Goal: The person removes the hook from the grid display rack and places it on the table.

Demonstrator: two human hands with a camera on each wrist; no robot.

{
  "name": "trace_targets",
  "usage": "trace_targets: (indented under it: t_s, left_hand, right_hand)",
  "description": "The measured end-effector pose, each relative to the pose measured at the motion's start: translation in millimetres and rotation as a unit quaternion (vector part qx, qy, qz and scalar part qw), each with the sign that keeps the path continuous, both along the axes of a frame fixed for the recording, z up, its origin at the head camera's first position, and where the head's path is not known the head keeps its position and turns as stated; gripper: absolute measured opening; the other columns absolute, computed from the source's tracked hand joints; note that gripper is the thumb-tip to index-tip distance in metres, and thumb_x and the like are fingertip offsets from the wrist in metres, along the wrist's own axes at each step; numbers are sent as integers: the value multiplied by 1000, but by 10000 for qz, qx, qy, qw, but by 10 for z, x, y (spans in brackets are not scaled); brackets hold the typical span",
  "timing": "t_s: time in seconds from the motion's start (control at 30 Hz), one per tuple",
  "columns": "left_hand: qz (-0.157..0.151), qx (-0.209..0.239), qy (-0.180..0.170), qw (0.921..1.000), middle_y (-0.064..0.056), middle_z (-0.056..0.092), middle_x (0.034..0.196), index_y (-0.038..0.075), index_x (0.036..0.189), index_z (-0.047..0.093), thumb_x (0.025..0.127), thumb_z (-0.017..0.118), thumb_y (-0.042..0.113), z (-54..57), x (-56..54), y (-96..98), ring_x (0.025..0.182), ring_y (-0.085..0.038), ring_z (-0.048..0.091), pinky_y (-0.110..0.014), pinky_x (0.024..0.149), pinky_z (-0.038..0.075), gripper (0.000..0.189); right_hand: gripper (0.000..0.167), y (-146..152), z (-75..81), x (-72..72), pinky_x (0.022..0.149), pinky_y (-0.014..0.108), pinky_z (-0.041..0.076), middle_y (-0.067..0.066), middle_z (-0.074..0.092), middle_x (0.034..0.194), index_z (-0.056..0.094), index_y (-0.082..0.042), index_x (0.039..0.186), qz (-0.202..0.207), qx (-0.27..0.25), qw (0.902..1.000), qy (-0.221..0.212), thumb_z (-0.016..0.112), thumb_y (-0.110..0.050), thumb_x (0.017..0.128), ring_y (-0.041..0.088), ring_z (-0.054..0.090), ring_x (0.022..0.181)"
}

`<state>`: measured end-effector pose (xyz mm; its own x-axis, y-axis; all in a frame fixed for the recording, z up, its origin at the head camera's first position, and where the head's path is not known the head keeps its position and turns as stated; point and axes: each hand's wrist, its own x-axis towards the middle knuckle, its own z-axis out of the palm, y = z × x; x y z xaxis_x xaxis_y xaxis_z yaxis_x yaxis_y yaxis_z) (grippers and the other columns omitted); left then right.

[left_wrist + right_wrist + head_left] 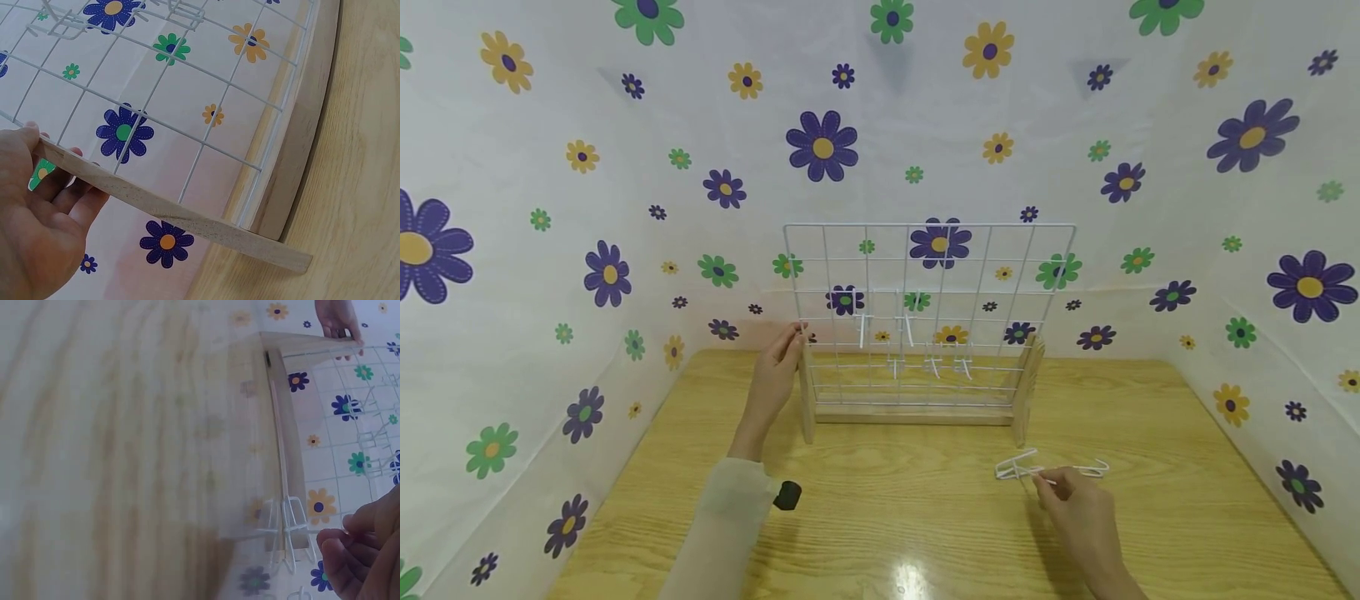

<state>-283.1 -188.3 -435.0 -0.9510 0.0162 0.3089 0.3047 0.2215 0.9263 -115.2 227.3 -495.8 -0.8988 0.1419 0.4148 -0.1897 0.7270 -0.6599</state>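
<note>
"So, how far along is the hanging?"

"Well on, I'd judge. You have five white wire hooks (908,327) on the wire grid panel (944,292): two higher up, left of its middle, and three lower down around the middle. The panel stands in its wooden stand (917,414) toward the far side of the counter (880,508)."

"And what's left?"

"At least one. Your loose hook (1017,468) is off the panel, just on the near side of the stand's right end. Your right hand (1078,508) seems to pinch it between thumb and fingertips; I can't tell whether it touches the counter. Another stretch of white wire (1093,468) shows right beside that hand, maybe the same hook, maybe a separate one, so don't take my count as final."

"And the other side?"

"Your left hand (777,362) grips the left wooden post (807,400) near its top, probably steadying the panel while you deal with the remaining hook."
</note>
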Motion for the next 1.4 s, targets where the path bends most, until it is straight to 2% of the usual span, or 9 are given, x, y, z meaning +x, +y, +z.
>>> trace_targets:
  t_s: [0.17, 0.4, 0.5, 0.7, 0.93, 1.13, 1.4]
  left_hand:
    - [-25, 64, -92, 9999, -12, 43, 160, 3, 157, 41, 113, 43, 27, 38, 16, 12, 146, -31, 42, -42, 116, 42, 49]
    - [-53, -66, -161, 9998, -20, 43, 158, -4, 155, 40, 114, 42, 17, 307, 221, 71, 145, -34, 43, -43, 115, 43, 46]
    - [-48, -69, -163, 9998, -20, 43, 158, -4, 154, 41, 114, 42, 17, 337, 259, 80, 145, -35, 43, -43, 115, 43, 46]
    - [-67, 35, -217, 9997, -19, 42, 159, -4, 155, 40, 113, 43, 18, 319, 256, 78, 146, -36, 41, -45, 116, 41, 47]
    - [44, 53, -9, 10000, -11, 45, 158, 4, 156, 43, 112, 45, 37, 2, 6, 4, 144, -29, 45, -41, 114, 44, 55]
    - [-32, 153, -110, 9998, -13, 42, 160, 3, 157, 41, 113, 44, 31, 48, 17, 9, 147, -30, 41, -43, 117, 40, 52]
    - [-36, -43, -225, 9997, -21, 42, 158, -4, 155, 40, 114, 42, 16, 310, 216, 76, 146, -35, 41, -44, 116, 41, 46]
  right_hand:
    - [10, -5, 22, 38, 45, 16, 52, 13, 72, 72, 70, 8, 91, -42, 264, 9991, -321, 78, 2, 89, 12, 63, 54]
    - [19, -25, 86, 84, 42, 17, 45, 3, 67, 66, 68, 5, 85, -14, 721, 9913, -1097, 80, -8, 90, 9, 51, 48]
    - [19, -30, 97, 100, 39, 19, 38, -2, 58, 60, 69, 3, 83, -16, 730, 9871, -1423, 78, -11, 92, 10, 44, 45]
    - [20, -16, 69, 119, 38, 17, 35, -4, 53, 56, 70, 1, 80, 54, 786, 9818, -1726, 77, -13, 93, 10, 43, 44]
    - [20, -10, 35, 134, 39, 19, 37, -4, 55, 60, 70, -3, 81, 155, 864, 9750, -2040, 74, -17, 94, 12, 46, 48]
    - [20, -2, 19, 135, 43, 24, 41, -5, 55, 62, 70, -7, 80, 160, 1132, 9698, -2154, 74, -22, 93, 12, 48, 52]
    - [20, -4, -5, 139, 42, 22, 42, -6, 54, 60, 71, -8, 81, 243, 1216, 9678, -2189, 75, -24, 92, 12, 47, 50]
